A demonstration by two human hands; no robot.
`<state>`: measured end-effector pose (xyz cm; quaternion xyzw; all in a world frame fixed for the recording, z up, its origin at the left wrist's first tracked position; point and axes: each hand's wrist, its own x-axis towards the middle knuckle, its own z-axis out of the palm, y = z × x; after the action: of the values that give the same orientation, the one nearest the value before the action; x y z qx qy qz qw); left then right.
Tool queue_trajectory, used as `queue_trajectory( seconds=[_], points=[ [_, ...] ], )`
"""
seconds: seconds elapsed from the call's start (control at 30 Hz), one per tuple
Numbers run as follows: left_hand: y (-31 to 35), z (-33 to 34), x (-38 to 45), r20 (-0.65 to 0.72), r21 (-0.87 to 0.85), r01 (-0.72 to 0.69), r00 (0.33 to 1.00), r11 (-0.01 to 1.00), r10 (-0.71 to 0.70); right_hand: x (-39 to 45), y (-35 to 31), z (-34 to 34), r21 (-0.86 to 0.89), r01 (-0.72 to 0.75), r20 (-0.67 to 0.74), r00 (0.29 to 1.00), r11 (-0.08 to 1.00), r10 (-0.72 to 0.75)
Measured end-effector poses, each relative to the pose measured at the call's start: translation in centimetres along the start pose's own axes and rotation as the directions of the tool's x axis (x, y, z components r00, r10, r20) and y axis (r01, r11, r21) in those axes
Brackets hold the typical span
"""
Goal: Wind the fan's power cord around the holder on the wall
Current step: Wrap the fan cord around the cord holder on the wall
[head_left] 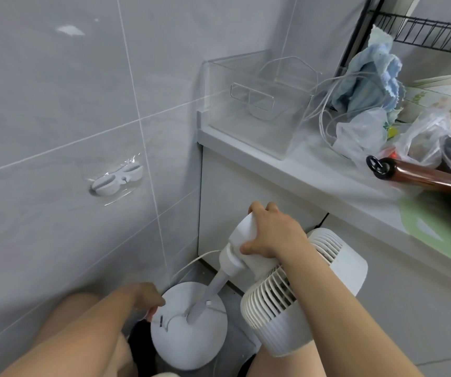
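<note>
**Both hands on the white fan, cord not yet on the wall holder**

The white fan (287,289) stood on the floor in the corner, beside the grey tiled wall (55,104) and the white cupboard (246,191). Its head was tipped over to the right, low down, just in front of the cupboard.

The right hand (273,232) was on the back of the fan's head, the round white motor part. Its grip was closed around that part, with the thumb on the near side and the fingers curled over the far side.

The left hand (145,297) was down at the fan's round base (189,330). Its fingertips touched the left edge of the base. The hand was blurry, so I could not tell if its grip was closed on anything.

The power cord (191,263) was thin and white. It ran in a curve from behind the fan's neck down toward the corner of the wall, near the floor. A short bit of it also lay on top of the base, by the pole.

The holder (117,180) was stuck on the wall tile, up and to the left of the fan, well apart from the cord. It was white on a clear sticky pad. No cord was on it.

On the bench (314,170) above the cupboard sat a clear plastic box (246,104), some plastic bags (366,131) and a blue cloth (371,74).
</note>
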<state>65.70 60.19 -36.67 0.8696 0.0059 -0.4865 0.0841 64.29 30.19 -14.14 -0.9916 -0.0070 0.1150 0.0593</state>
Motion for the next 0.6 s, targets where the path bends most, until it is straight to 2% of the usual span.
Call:
queue_trajectory(
  seconds=[0.07, 0.13, 0.2, 0.27, 0.37, 0.43, 0.53, 0.6],
  points=[
    [-1.0, -0.3, -0.9, -0.055, -0.036, 0.014, 0.998, 0.999, -0.016, 0.1, -0.1, 0.0, 0.000, -0.008, -0.004, 1.000, 1.000, 0.008],
    [-1.3, -1.3, -1.6, -0.158, -0.218, 0.006, 0.987, 0.976, -0.042, 0.3, -0.2, -0.1, -0.001, -0.018, -0.003, 1.000, 1.000, 0.018],
    [-1.2, -3.2, -2.7, -0.278, -0.300, -0.051, 0.960, 0.953, -0.036, 0.5, -0.3, -0.1, 0.003, -0.031, -0.003, 1.000, 1.000, 0.031],
    [-0.2, -5.6, -4.0, -0.399, -0.280, -0.134, 0.917, 0.951, 0.012, 0.6, -0.4, -0.1, -0.003, -0.044, -0.005, 0.999, 0.999, 0.044],
    [1.9, -9.0, -7.3, -0.587, -0.213, -0.293, 0.801, 0.932, 0.118, 0.6, -0.8, -0.1, -0.023, -0.053, 0.003, 0.999, 0.998, 0.053],
    [3.7, -10.9, -9.6, -0.666, -0.188, -0.371, 0.729, 0.909, 0.160, 0.7, -1.0, 0.1, -0.019, -0.051, 0.012, 0.999, 0.999, 0.051],
    [6.3, -13.0, -14.1, -0.737, -0.041, -0.412, 0.627, 0.910, 0.251, 0.7, -1.6, 0.0, -0.008, 0.037, -0.051, 0.998, 0.999, -0.037],
    [8.2, -13.8, -17.6, -0.712, 0.114, -0.348, 0.625, 0.930, 0.321, 0.8, -2.6, -0.3, -0.026, 0.156, -0.136, 0.978, 0.987, -0.158]
  ],
)
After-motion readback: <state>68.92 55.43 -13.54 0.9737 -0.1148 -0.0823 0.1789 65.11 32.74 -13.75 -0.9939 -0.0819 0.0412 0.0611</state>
